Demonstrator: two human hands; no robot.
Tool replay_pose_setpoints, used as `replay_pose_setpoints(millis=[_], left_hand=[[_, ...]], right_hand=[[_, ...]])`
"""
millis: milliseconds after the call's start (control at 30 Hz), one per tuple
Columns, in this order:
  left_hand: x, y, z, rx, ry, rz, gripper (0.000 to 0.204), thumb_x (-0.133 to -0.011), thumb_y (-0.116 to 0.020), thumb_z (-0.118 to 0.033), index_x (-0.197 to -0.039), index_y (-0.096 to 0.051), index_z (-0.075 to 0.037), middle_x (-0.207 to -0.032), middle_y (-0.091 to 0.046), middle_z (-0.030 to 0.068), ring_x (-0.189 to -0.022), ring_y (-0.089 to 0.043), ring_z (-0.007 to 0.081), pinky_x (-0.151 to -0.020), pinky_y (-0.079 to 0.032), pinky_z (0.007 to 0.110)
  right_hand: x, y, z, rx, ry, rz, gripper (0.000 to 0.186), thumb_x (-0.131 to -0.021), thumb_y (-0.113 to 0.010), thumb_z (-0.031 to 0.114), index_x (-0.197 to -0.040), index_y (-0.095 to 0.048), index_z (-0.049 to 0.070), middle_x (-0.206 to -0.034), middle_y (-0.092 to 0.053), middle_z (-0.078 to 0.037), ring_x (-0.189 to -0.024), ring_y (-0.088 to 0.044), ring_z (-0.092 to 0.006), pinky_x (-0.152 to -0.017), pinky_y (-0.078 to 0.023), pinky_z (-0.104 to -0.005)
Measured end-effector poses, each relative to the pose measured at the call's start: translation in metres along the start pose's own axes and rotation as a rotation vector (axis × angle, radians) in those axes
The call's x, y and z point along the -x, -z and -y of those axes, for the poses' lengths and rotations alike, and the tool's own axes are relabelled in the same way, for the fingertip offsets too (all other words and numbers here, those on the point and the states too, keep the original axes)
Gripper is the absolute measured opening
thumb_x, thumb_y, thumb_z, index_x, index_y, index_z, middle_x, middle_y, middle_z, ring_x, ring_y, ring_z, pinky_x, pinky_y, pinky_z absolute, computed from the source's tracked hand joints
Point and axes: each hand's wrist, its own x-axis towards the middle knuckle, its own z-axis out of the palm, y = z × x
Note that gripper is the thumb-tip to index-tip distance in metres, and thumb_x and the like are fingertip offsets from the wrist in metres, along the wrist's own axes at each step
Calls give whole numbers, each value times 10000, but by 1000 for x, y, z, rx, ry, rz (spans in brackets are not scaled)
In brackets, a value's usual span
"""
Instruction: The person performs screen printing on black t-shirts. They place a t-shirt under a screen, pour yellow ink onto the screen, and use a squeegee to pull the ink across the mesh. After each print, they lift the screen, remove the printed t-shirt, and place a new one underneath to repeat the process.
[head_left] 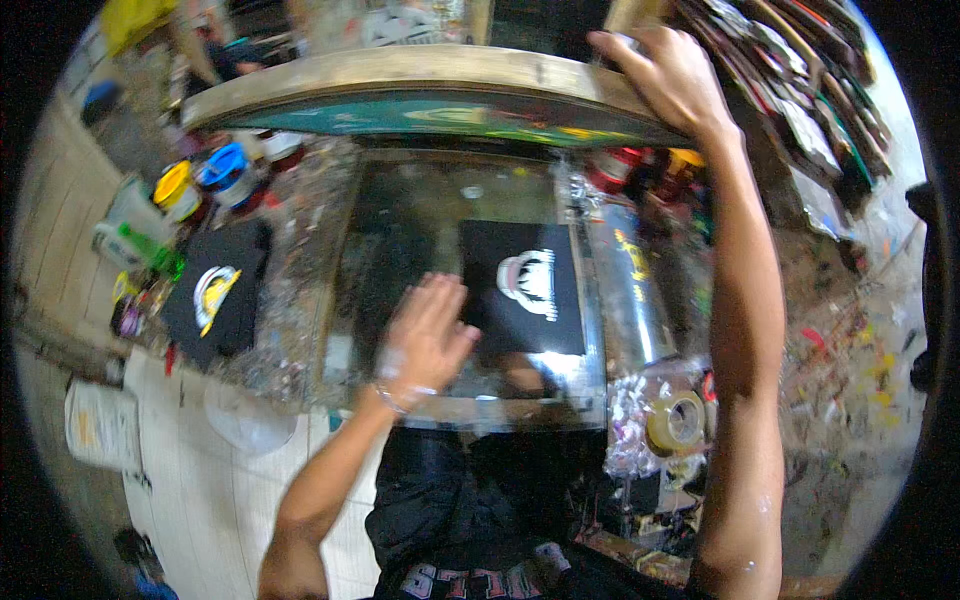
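Note:
My right hand (668, 75) grips the top right corner of a wooden screen printing frame (400, 68), which is tilted up at the far side of the work surface. The frame's mesh (380, 115) shows green with some yellow marks. My left hand (428, 325), its fingers stretched out, is over the dark glass plate (390, 220), just left of a piece of black fabric (490, 325). That fabric lies on the plate and bears a white print with a little red. Whether my left hand touches the glass, I cannot tell.
Another black printed fabric piece (210, 325) lies at the left, near yellow (177, 192) and blue (228, 175) paint tubs. A roll of clear tape (675, 422) sits at the near right. Wood-handled tools (800, 110) are stacked at the far right.

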Motion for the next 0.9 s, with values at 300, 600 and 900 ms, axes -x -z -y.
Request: replay_pose_setpoints(millis=[300,600,900], left_hand=[[-80,-166,-153,154,-493,388,690,-978,-581,-504,-1419,-544,27,-1461,-571,203,-1456,-440,337,-1248,-224,541],[-28,-52,35,-35,-3,428,705,-898,-731,-425,-1426,-547,5,-1490,-530,221,-1413,-479,345,-1199,-333,485],[-8,-69,72,-56,-41,459,1018,-803,-755,-612,-1530,-424,21,-1618,-389,203,-1522,-343,326,-1260,-221,507]], right_hand=[[0,16,18,-33,-15,-20,757,-873,-583,706,-842,-767,-28,-833,-712,-310,-852,-724,-461,-812,-581,-520],[-8,29,7,-137,33,15,666,-936,-535,508,-868,-730,-125,-909,-686,-375,-934,-710,-483,-909,-559,-498],[-16,28,8,-144,-29,38,694,-935,-570,531,-892,-726,-144,-947,-688,-384,-968,-703,-494,-934,-548,-491]])
